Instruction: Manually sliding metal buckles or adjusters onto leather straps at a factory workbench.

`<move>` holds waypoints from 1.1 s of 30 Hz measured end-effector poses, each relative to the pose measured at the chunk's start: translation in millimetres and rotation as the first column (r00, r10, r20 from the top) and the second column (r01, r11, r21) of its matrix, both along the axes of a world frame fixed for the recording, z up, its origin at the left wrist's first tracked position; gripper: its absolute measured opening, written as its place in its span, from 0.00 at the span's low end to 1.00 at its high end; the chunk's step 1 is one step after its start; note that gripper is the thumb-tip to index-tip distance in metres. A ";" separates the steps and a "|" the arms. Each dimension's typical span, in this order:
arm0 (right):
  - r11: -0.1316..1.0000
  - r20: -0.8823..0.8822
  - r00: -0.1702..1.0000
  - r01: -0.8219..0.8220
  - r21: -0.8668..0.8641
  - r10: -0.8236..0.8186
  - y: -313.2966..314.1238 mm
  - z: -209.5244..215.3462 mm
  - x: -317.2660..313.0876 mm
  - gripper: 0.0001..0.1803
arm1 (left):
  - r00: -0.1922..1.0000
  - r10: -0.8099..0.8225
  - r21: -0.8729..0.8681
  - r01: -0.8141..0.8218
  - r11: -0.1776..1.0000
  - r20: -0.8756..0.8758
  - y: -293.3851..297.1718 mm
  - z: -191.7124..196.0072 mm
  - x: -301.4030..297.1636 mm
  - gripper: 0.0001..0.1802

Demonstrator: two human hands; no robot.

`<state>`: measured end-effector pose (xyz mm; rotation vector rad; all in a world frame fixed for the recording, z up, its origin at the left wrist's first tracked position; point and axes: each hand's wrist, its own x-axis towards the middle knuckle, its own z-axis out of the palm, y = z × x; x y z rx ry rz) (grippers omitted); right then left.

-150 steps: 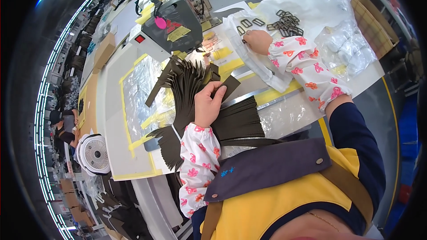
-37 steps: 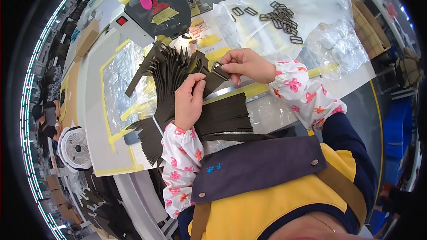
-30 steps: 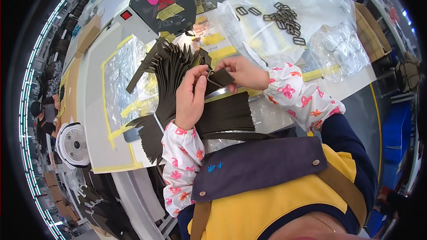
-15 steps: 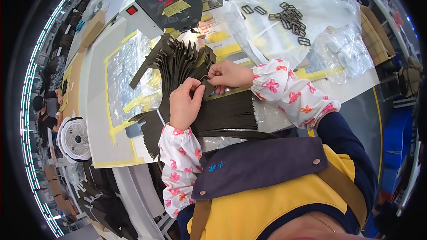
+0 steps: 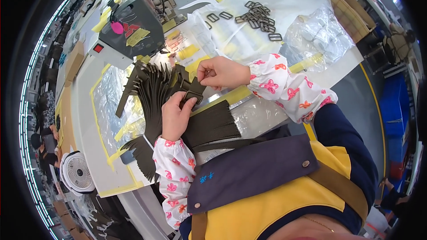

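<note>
My left hand (image 5: 175,116) pinches a dark rectangular slide buckle (image 5: 194,97) between thumb and fingers. A short olive-brown webbing strap (image 5: 196,87) runs at the buckle, and how it is threaded is partly hidden. My right hand (image 5: 224,72) has its thumb and fingertips closed on the upper end of this strap. Just left of my hands fans a thick bundle of the same strips (image 5: 153,91). A second stack of strips (image 5: 215,122) lies under and to the right of my left hand. Another dark buckle (image 5: 183,83) shows on a strap beside the bundle.
Several loose slide buckles (image 5: 258,16) lie on white plastic sheeting at the far right, near a crumpled clear bag (image 5: 318,35). A dark grey sewing machine (image 5: 133,29) stands beyond the bundle. A white fan (image 5: 78,172) is at the left table edge; a person works farther left.
The view has shifted, so the table things sit lower and further left. The buckle between my hands now shows plainly; my right hand has moved slightly up the strap from my left.
</note>
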<state>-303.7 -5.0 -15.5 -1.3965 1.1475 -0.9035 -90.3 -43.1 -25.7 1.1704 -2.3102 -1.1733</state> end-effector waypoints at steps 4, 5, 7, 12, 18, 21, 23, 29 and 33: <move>0.861 -0.477 0.797 0.100 -0.499 -0.370 5.2 -1.4 -64.6 0.11 | 0.919 0.129 -0.293 -0.249 0.923 -0.372 13.4 7.7 -26.2 0.09; 0.826 -0.590 0.657 0.090 -0.557 -0.470 6.7 -6.2 -88.3 0.12 | 0.919 0.133 -0.293 -0.251 0.923 -0.370 13.0 8.6 -25.8 0.09; 0.822 -0.765 0.313 0.107 -0.560 -0.562 18.1 -13.0 -129.4 0.12 | 0.970 0.022 -0.413 -0.123 0.903 -0.241 16.4 10.5 -21.7 0.09; 0.917 -0.934 0.016 0.194 -0.349 -0.358 34.9 -22.3 -174.5 0.10 | 0.955 -0.283 -0.218 0.295 0.930 0.085 21.0 8.1 -23.4 0.10; 0.884 -0.902 -0.019 0.189 -0.427 -0.431 24.8 -28.2 -179.4 0.08 | 0.933 -0.344 -0.200 0.359 0.912 0.105 13.1 9.0 -27.5 0.09; 0.841 -0.763 0.361 0.149 -0.521 -0.536 22.3 -18.0 -172.5 0.08 | 0.926 -0.358 -0.145 0.373 0.917 0.116 2.6 2.1 -24.2 0.08; 0.911 -0.572 0.716 0.238 -0.338 -0.399 20.6 -0.2 -142.3 0.08 | 0.922 -0.378 -0.115 0.386 0.915 0.083 1.8 3.3 -21.9 0.08; 0.992 0.066 0.990 0.125 0.023 -0.126 22.0 20.3 -60.6 0.10 | 0.970 -0.207 -0.392 0.241 0.888 0.127 10.9 0.5 -30.8 0.07; 0.991 0.332 0.941 0.020 0.132 -0.063 11.0 4.4 -24.5 0.11 | 0.978 0.009 -0.400 -0.094 0.912 -0.209 13.2 7.2 -20.3 0.05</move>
